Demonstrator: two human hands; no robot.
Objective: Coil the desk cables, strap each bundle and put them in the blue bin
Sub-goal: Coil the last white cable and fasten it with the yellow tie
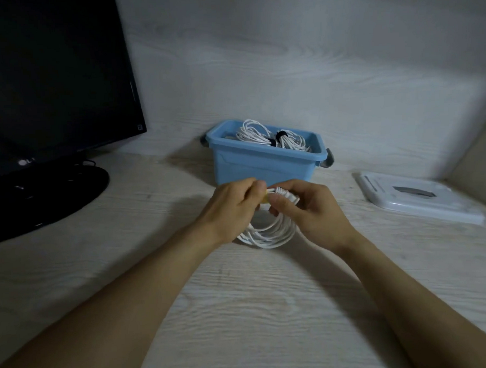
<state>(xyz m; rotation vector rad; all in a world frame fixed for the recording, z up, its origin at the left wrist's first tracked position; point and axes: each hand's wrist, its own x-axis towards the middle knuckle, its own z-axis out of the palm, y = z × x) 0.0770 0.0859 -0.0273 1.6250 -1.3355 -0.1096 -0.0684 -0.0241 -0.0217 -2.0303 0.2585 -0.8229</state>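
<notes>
At twelve o'clock, blue bin (266,166): two strapped white bundles (273,136) stowed. Centre desk: third white cable coil (268,234), top pinched by right hand (309,209); left hand (234,204) pinching yellowish strap (264,200) against it. Strapping unfinished, binning outstanding.

Colour rundown: the bin (266,166) far centre is a light sky blue with grey handle clips on its ends. Inside it are two white cable bundles (270,137), each cinched with a black strap (281,135). The coil (268,232) near centre is plain white too, and there's a small yellowish strap (264,200) showing between the fingers. The desk (240,307) is pale whitewashed wood with fine grey grain streaks, and the wall panel behind has the same look with bigger swirls. Far left, the monitor (53,80) is glossy black with a silvery logo, on a black base. Far right sits a white lid (418,202) with a grey rectangle on it.
</notes>
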